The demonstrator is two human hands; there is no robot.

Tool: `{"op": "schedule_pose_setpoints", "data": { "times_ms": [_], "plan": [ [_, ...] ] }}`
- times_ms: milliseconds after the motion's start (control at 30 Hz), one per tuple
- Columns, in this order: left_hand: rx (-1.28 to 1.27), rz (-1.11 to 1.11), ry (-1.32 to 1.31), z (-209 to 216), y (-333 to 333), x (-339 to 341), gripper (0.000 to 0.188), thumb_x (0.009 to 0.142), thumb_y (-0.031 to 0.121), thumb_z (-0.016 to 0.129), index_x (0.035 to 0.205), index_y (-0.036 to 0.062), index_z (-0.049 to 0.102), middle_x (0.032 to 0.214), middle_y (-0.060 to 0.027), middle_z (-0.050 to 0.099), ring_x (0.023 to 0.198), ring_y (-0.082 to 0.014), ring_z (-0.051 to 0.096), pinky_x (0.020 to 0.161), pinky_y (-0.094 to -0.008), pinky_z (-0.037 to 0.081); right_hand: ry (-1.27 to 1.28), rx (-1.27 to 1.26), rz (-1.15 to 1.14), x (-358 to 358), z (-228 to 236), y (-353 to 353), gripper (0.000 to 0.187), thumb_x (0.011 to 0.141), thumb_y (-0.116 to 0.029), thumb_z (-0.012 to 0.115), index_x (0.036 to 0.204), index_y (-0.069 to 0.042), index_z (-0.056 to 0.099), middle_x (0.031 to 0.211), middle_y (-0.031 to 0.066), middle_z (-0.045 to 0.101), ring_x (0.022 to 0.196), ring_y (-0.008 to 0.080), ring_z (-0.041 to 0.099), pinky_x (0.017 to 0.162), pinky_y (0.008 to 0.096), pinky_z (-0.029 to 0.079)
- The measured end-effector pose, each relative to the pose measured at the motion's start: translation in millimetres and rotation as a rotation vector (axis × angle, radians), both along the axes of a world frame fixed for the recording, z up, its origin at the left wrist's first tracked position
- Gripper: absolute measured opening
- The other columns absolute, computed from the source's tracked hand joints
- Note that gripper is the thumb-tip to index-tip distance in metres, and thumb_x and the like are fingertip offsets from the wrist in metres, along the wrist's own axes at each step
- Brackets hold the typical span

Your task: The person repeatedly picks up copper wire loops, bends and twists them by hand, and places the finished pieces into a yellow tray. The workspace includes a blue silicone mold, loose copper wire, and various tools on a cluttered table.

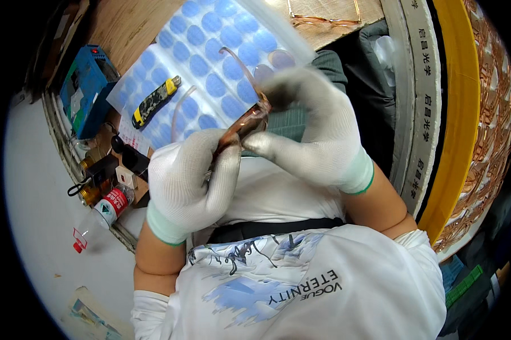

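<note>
Both of my gloved hands hold one pair of brown, translucent glasses (251,120) in front of my body, with the thin temples unfolded and pointing away from me. My left hand (194,177) pinches one side of the front between thumb and fingers. On the other side, my right hand (320,133) is closed, its thumb against the frame; its upper fingers are slightly blurred. The gloves hide much of the front and the lenses. Beyond the glasses lies a translucent sheet (294,41) with rows of blue round discs. A yellow and camouflage utility knife (157,102) rests on it.
Another pair of glasses (327,21) lies on the wooden table (128,25). At left are a blue box (88,90), black sunglasses (132,157) and a plastic bottle (105,215) lying tilted. Several frames fill a yellow-edged container (454,113) at right.
</note>
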State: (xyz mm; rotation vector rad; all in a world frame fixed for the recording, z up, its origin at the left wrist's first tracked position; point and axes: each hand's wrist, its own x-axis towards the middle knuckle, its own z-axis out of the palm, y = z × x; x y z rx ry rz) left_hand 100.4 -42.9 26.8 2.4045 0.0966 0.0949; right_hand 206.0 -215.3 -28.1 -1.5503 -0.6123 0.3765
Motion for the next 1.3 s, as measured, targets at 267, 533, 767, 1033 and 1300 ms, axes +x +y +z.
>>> {"op": "schedule_pose_setpoints", "data": {
  "times_ms": [267, 533, 767, 1033, 1300],
  "plan": [
    [-0.504, 0.283, 0.06, -47, 34, 74, 0.034, 0.092, 0.022, 0.073, 0.11, -0.0058, 0.067, 0.088, -0.0095, 0.071, 0.078, -0.0177, 0.068, 0.072, -0.0303, 0.054, -0.241, -0.032, 0.271, 49, 8, -56, 0.017, 0.073, -0.013, 0.074, 0.078, 0.0, 0.064, 0.075, 0.0108, 0.063, 0.074, 0.0253, 0.062, 0.084, 0.038, 0.047],
    [0.407, -0.009, 0.148, -122, -6, 79, 0.045, 0.082, 0.03, 0.078, 0.115, 0.0023, 0.064, 0.104, -0.0175, 0.065, 0.096, -0.0365, 0.066, 0.086, -0.0434, 0.055, 0.043, 0.207, -0.197, 14, -3, -45, 0.047, 0.099, 0.0, 0.053, 0.145, 0.005, 0.047, 0.121, 0.0196, 0.069, 0.099, 0.0221, 0.07, 0.094, 0.036, 0.055],
    [-0.135, 0.006, 0.076, -86, 5, 48, 0.022, 0.093, 0.013, 0.067, 0.109, -0.0021, 0.065, 0.094, -0.02, 0.071, 0.088, -0.0321, 0.072, 0.08, -0.0391, 0.056, 0.055, 0.083, -0.003, -9, 5, -24, 0.076, 0.092, 0.006, 0.046, 0.161, -0.007, 0.018, 0.131, 0.0209, 0.058, 0.093, 0.0152, 0.066, 0.086, 0.0325, 0.056],
    [-0.901, 0.199, 0.069, -37, 19, -34, 0.033, 0.096, 0.003, 0.066, 0.128, -0.0032, 0.06, 0.11, -0.0122, 0.07, 0.098, -0.0144, 0.068, 0.089, -0.0286, 0.057, 0.06, -0.14, 0.242, -48, 5, 15, 0.043, 0.09, -0.004, 0.055, 0.131, 0.004, 0.046, 0.079, 0.0218, 0.066, 0.076, 0.0373, 0.071, 0.071, 0.0415, 0.055],
    [-1.485, 0.222, 0.107, -43, 35, -67, 0.04, 0.093, 0.014, 0.073, 0.127, -0.0039, 0.06, 0.106, -0.0114, 0.069, 0.088, -0.0159, 0.067, 0.076, -0.0303, 0.057, 0.689, 0.028, 0.441, -54, 28, 17, 0.022, 0.099, -0.004, 0.059, 0.118, 0.005, 0.063, 0.098, 0.0083, 0.071, 0.088, 0.0125, 0.066, 0.081, 0.0281, 0.054]
  ]
}}
